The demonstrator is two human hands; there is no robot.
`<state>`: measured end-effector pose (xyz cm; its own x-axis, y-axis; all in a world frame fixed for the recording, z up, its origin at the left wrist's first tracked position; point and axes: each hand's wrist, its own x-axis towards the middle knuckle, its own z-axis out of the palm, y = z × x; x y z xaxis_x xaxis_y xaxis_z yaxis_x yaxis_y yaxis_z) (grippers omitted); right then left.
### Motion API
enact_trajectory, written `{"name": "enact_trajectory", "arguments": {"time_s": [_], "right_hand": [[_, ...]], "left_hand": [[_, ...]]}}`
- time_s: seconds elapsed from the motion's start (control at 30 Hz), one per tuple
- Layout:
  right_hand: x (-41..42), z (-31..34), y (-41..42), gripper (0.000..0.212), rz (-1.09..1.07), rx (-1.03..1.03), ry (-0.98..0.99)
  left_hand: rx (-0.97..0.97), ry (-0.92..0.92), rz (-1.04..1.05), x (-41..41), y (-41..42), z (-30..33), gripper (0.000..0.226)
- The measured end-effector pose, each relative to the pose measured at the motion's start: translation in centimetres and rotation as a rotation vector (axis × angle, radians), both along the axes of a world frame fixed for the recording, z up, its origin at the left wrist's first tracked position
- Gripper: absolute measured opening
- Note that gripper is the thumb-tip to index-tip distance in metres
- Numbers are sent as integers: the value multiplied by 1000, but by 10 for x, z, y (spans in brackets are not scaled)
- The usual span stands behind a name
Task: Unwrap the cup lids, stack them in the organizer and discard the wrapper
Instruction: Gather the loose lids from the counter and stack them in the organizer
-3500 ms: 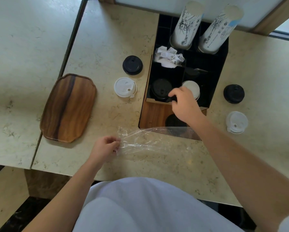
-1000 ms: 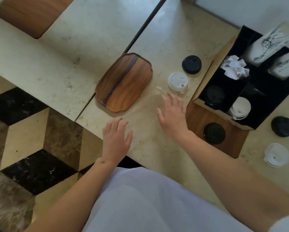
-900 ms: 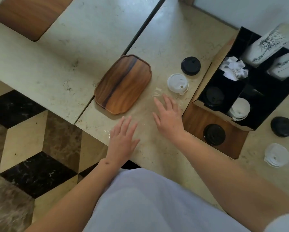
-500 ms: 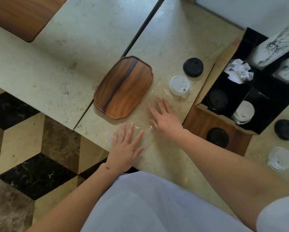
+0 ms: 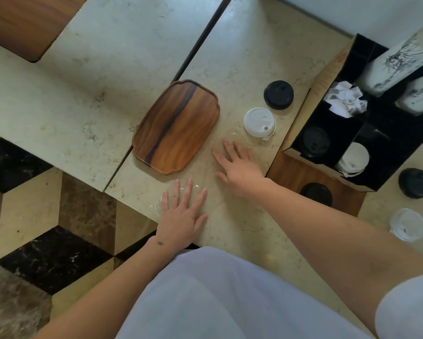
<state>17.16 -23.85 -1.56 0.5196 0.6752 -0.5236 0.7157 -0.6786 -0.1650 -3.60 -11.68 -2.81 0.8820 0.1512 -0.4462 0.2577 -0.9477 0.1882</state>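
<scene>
The clear plastic wrapper [image 5: 211,167] lies flat on the marble counter, hard to see. My left hand [image 5: 181,216] rests palm-down on its near end at the counter's edge, fingers spread. My right hand [image 5: 240,166] presses flat on its far end, just below a white lid [image 5: 259,123]. The black organizer [image 5: 328,118] stands to the right; a black lid stack [image 5: 315,142] and a white lid stack [image 5: 353,159] sit in its front compartments.
A wooden tray [image 5: 176,126] lies left of my right hand. Loose lids: black [image 5: 278,94], black [image 5: 316,194] on a wooden base, black [image 5: 415,182], clear-white [image 5: 406,224]. Crumpled paper [image 5: 346,99] and two printed cup stacks [image 5: 396,62] fill the organizer's back. Floor drops off left.
Both hands have come down flat onto the wrapper and spread it on the counter; the left hand slid forward from the edge. Earlier, the right hand was at the organizer.
</scene>
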Motion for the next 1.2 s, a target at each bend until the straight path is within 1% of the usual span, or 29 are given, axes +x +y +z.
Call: {"name": "enact_trajectory", "arguments": {"time_s": [0.07, 0.1, 0.17, 0.23, 0.3, 0.33, 0.4, 0.47, 0.5, 0.53, 0.57, 0.6, 0.63, 0.67, 0.7, 0.73, 0.8, 0.9, 1.0, 1.1, 1.2], "right_hand": [[-8, 11, 0, 65, -59, 50, -30], [-14, 17, -3, 65, -101, 103, -52], [-27, 30, -14, 63, -222, 240, -87], [-38, 40, -35, 58, -403, 368, -90], [-47, 46, -65, 50, -583, 482, -130], [-52, 47, -83, 46, -663, 528, -167], [-64, 45, -122, 40, -805, 573, -234], [-76, 40, -159, 41, -923, 552, -266], [-80, 37, -176, 44, -975, 524, -271], [-83, 34, -191, 47, -1021, 483, -266], [-83, 31, -203, 51, -1058, 426, -251], [-82, 29, -213, 55, -1078, 361, -233], [-78, 27, -221, 59, -1076, 298, -219], [-74, 25, -227, 64, -1056, 244, -211], [-69, 24, -231, 69, -1030, 206, -207], [-62, 22, -235, 73, -1006, 186, -202], [-50, 19, -238, 80, -966, 184, -186], [-33, 12, -241, 84, -895, 198, -177], [-24, 6, -245, 81, -840, 233, -189], [-24, 6, -249, 81, -838, 312, -209], [-27, 14, -253, 87, -905, 500, -174]], "left_hand": [[16, -30, 27, 9, -5, 16, 69], [20, -80, 41, 15, -9, 25, 68], [-19, -249, 71, 31, -20, 43, 61], [-133, -473, 90, 48, -34, 58, 50], [-337, -702, 96, 65, -51, 70, 39], [-436, -790, 99, 72, -62, 75, 38], [-562, -892, 114, 83, -85, 82, 38], [-608, -904, 114, 91, -107, 80, 39], [-608, -873, 92, 95, -119, 77, 39], [-587, -804, 64, 99, -130, 72, 39], [-564, -684, 51, 103, -142, 66, 39], [-559, -503, 66, 110, -153, 61, 39], [-575, -283, 114, 117, -165, 57, 39], [-610, -70, 193, 124, -176, 55, 40], [-656, 91, 289, 131, -187, 54, 38], [-709, 186, 392, 138, -196, 53, 35], [-836, 301, 621, 153, -208, 50, 30], [-1003, 409, 980, 175, -219, 46, 29], [-1100, 369, 1209, 184, -225, 45, 28], [-1121, 284, 1320, 183, -226, 46, 33], [-1109, 217, 1339, 179, -223, 46, 37]]}}
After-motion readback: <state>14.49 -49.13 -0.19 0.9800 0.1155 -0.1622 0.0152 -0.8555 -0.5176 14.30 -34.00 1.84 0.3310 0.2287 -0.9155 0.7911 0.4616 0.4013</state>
